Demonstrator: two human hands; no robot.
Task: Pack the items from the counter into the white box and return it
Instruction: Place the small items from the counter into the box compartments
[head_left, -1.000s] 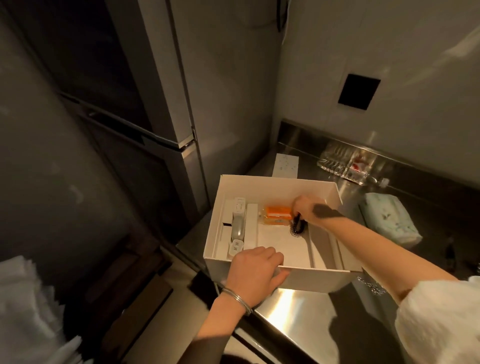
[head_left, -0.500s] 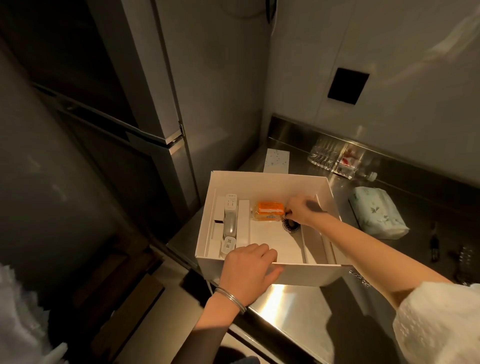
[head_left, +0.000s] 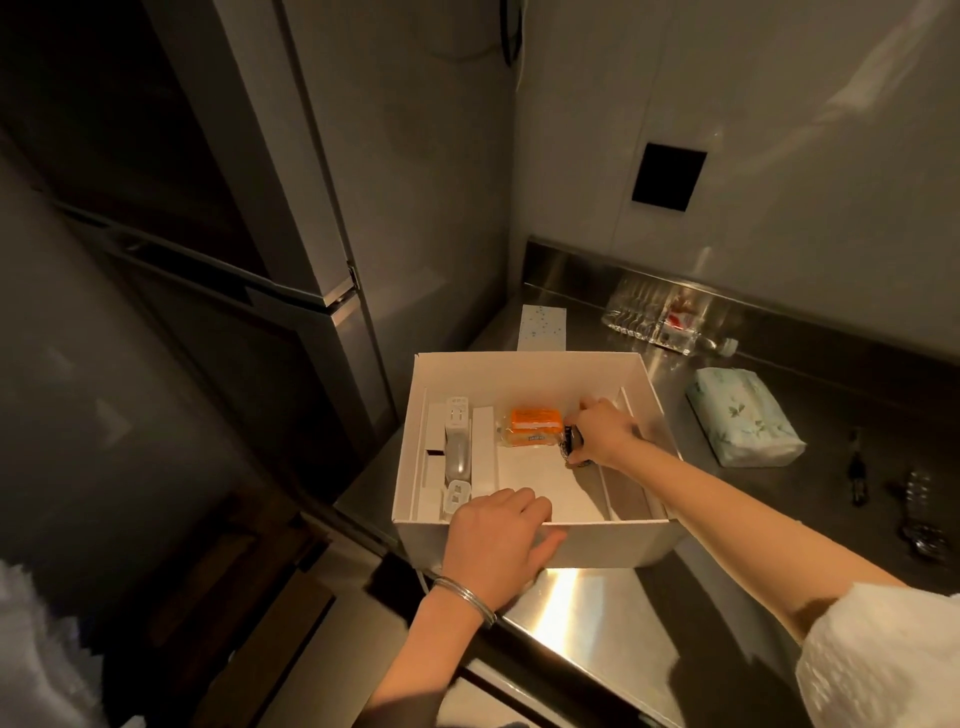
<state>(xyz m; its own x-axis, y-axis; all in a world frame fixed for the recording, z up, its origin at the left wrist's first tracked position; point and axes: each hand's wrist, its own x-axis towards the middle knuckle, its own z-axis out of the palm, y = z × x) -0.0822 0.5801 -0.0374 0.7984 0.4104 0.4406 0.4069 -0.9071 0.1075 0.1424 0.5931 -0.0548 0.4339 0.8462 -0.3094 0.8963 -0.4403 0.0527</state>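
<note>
Left hand (head_left: 496, 535) clamped on white box (head_left: 613, 545) near wall; right hand (head_left: 602, 434) pinching dark item (head_left: 570, 441) inside. Box overhanging worktop (head_left: 597, 618) edge: risk of tipping.

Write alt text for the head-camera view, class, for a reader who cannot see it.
A person's right hand sets a small dark item beside an orange packet inside an open white box on a steel counter. The left hand steadies the box's near wall; a tissue pack lies outside.

My box (head_left: 524, 371) is white, the packet (head_left: 535, 425) in it orange. The tissue pack (head_left: 743, 415) has a pale green floral print; the bench (head_left: 582, 613) is silver steel; my sleeve (head_left: 883, 660) is white.
</note>
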